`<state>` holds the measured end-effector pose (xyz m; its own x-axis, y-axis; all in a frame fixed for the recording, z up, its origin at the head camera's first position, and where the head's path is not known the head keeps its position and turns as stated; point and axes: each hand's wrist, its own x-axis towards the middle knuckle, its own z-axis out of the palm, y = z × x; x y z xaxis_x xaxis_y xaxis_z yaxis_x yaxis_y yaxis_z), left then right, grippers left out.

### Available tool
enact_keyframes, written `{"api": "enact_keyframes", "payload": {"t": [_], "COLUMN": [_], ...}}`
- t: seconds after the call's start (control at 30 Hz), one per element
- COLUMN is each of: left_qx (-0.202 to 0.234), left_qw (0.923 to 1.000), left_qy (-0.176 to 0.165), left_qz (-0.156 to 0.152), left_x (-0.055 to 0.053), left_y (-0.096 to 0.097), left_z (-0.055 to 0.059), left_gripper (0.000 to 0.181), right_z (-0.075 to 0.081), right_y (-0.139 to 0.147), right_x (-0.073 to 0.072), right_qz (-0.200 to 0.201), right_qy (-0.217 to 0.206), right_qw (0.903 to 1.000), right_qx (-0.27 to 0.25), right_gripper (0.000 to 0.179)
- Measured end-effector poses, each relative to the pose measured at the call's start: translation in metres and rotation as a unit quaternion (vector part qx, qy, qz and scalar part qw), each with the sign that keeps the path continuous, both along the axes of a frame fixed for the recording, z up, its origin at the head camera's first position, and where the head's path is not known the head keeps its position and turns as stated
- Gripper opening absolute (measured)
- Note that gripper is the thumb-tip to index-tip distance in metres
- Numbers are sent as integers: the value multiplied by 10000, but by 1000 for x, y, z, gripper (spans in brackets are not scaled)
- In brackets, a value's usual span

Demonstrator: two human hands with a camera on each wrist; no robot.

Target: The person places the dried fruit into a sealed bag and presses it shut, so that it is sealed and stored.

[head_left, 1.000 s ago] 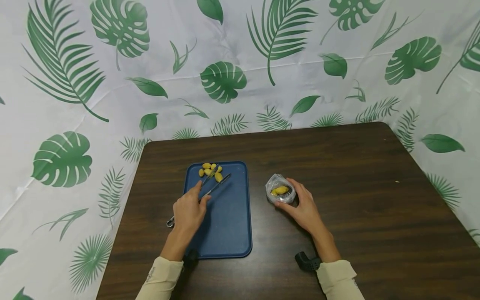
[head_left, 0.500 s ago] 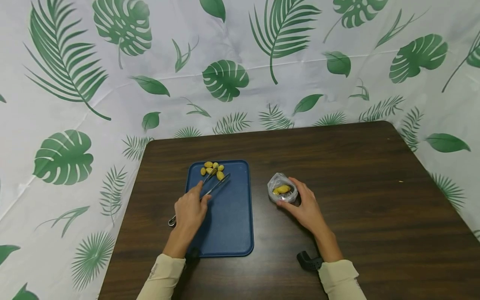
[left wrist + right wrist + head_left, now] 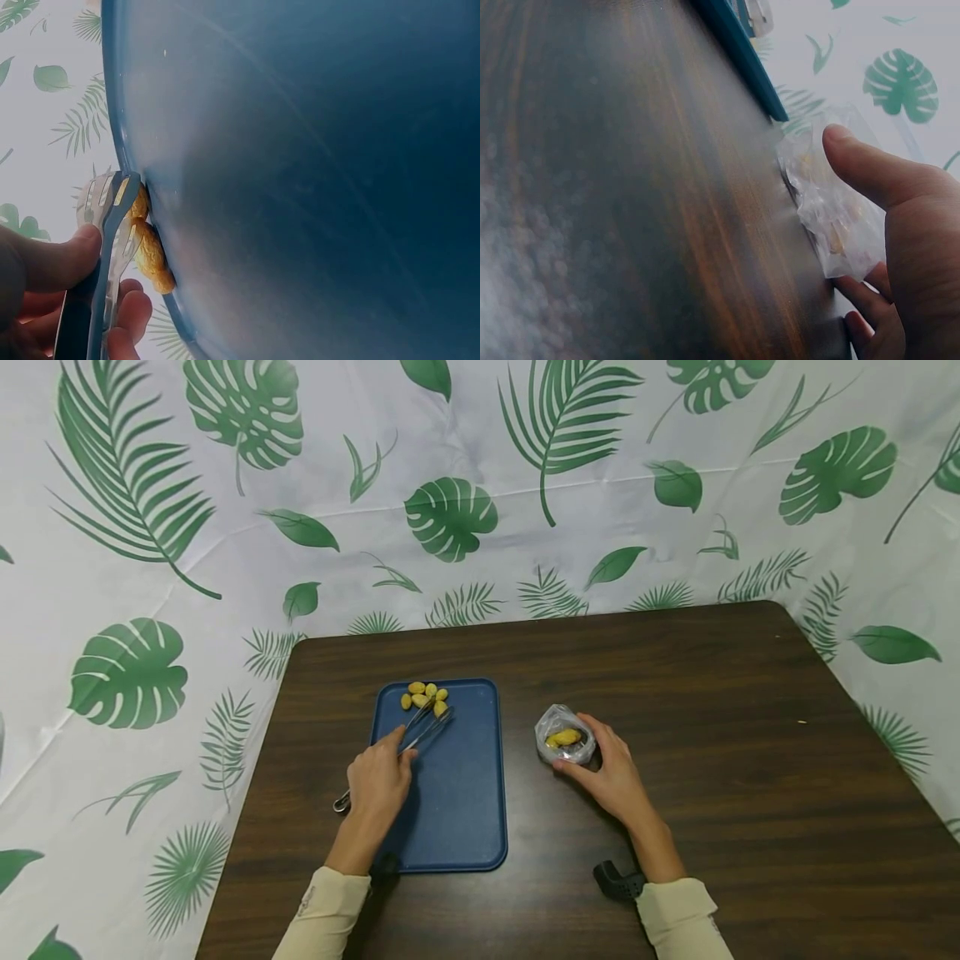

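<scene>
My left hand (image 3: 377,781) grips metal tongs (image 3: 417,735) over the blue tray (image 3: 453,810). Small yellow oval pieces (image 3: 417,700) lie in a cluster at the tray's far left. The tongs' tips reach that cluster, one tip overlapping the nearest piece (image 3: 440,708). In the left wrist view the slotted tong heads (image 3: 120,195) stand beside the lumpy yellow pieces (image 3: 150,251). To the right of the tray, my right hand (image 3: 617,781) holds a clear plastic bag (image 3: 553,720) between thumb and fingers. Its mouth is open, and yellow pieces (image 3: 564,738) show inside.
The dark wooden table (image 3: 750,793) extends far to the right of the bag, with a tiny pale speck (image 3: 802,722) on it. Behind the table hangs a white cloth (image 3: 510,552) printed with green leaves. A black wrist camera (image 3: 618,882) sits by the right cuff.
The tongs' arms have drawn closer together, the right tip moving left toward the nearest yellow piece. My right hand and the bag stay in place; the head view has shifted slightly.
</scene>
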<state>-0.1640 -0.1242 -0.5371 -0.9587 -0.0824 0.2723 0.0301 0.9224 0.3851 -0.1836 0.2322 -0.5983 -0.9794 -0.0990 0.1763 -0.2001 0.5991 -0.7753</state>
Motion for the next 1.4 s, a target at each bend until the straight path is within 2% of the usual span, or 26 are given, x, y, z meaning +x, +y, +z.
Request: {"api": "enact_keyframes", "payload": {"t": [0.2,0.4,0.57,1.03,1.4], "left_qx": [21,142,196,491,448], "left_qw": [9999,9997,9993,9947,9895], "left_qy": [103,207,333,897,1348], "left_qz": [-67,-43,18,-134,-254], "left_x": [-2,5,8,15,18], "left_y": [3,1,-1,3,1], "left_z": [1,0,4,9,15], "left_gripper": [36,32,33,35,37], "right_z": [2,1,1,-1,0], "right_y": [3,1,0,5,2], "right_x": [1,1,-1,7,6], "right_qz": [-59,-8,1,-53,-39], "right_qy": [13,-35,-81,30,-27], "right_qw": [10000,10000,9999,9999,10000], "right_qx": [-18,56,146,108,74], "right_gripper": [86,86,86,86,86]}}
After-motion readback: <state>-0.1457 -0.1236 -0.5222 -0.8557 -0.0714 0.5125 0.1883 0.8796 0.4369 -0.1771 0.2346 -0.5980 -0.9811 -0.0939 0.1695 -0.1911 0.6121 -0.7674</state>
